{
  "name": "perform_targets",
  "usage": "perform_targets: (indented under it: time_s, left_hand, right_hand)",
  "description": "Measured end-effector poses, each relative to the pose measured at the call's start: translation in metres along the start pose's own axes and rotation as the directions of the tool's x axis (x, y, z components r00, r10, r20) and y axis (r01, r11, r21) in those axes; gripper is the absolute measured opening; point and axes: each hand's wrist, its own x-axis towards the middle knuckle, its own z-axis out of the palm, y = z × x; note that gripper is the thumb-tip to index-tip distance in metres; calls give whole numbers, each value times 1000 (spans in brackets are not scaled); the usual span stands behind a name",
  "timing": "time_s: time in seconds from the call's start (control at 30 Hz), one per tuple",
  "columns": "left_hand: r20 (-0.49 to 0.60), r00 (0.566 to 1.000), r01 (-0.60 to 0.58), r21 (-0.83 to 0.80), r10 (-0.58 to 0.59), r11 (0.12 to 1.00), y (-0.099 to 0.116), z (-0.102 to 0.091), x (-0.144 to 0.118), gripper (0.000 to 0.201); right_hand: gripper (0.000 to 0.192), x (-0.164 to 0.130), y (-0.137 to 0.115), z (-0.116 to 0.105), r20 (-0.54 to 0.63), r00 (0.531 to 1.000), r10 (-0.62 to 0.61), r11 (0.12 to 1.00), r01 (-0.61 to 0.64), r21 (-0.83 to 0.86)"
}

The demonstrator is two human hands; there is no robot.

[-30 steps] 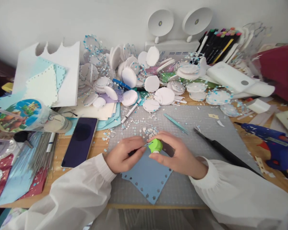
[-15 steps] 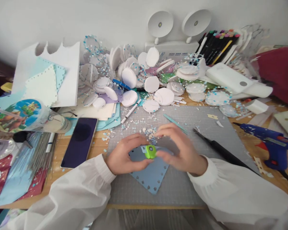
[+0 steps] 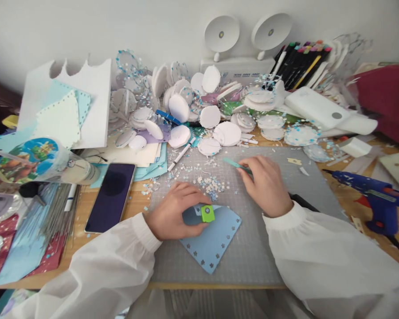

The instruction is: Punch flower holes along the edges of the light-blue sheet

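Note:
My left hand (image 3: 180,212) is curled round a small lime-green paper punch (image 3: 207,213), the thumb in front and the fingers behind. A sheet of blue paper (image 3: 216,237) sits at the punch, with flower-shaped holes along its edges; its upper left part is hidden by the hand. To the right, my right hand (image 3: 264,184) is closed with thumb and fingertips on a slim teal stick-like tool (image 3: 232,163) lying low over the grey cutting mat (image 3: 252,261). Tiny punched paper flowers (image 3: 213,184) are scattered between the hands.
A black-handled tool (image 3: 302,202) lies partly under my right forearm. At the right is a blue glue gun (image 3: 375,190); at the left, a phone (image 3: 111,197) and a plastic cup (image 3: 36,161). White discs (image 3: 210,116) crowd the back below a twin-headed lamp (image 3: 246,66).
My right hand has moved away from the punch, up and right, and has taken hold of the teal tool, which has shifted slightly. My left hand stays at the punch.

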Motion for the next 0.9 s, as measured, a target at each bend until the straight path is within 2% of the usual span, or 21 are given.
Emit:
perform_targets:
  time_s: [0.07, 0.13, 0.23, 0.3, 0.33, 0.4, 0.5, 0.63, 0.9]
  left_hand:
    - [-10, 1000, 7, 12, -7, 1000, 1, 0, 0, 35]
    - [-27, 1000, 10, 15, -10, 1000, 2, -1, 0, 34]
    - [-64, 998, 0, 8, 1, 1000, 3, -1, 0, 34]
    - [-87, 996, -19, -2, 19, 1000, 3, -2, 0, 33]
    - [-96, 995, -32, -6, 31, 999, 3, -2, 0, 33]
    - [-114, 992, -51, -6, 50, 999, 3, -3, 0, 32]
    - [-127, 990, -68, 7, 68, 998, 4, -3, 0, 31]
    - [-134, 988, -81, 22, 83, 996, 4, -3, -1, 29]
    - [-142, 982, -122, 45, 128, 991, 1, 0, -2, 29]
  right_hand:
    - [6, 1, -5, -4, -84, 996, 18, 976, 1, 218]
    - [7, 1, -13, -10, -119, 989, 90, 871, -20, 490]
    - [15, -4, -29, -17, 8, 978, 207, 540, -121, 833]
    - [19, -7, -37, -20, 113, 970, 215, 347, -184, 920]
    - [18, -9, -39, -20, 142, 970, 200, 298, -198, 934]
    - [13, -11, -43, -21, 155, 976, 152, 277, -193, 941]
    - [7, -12, -46, -21, 135, 987, 87, 316, -156, 936]
    - [9, -15, -50, -20, 118, 990, 79, 364, -139, 921]
    - [7, -21, -53, -21, 147, 989, 25, 394, -145, 908]
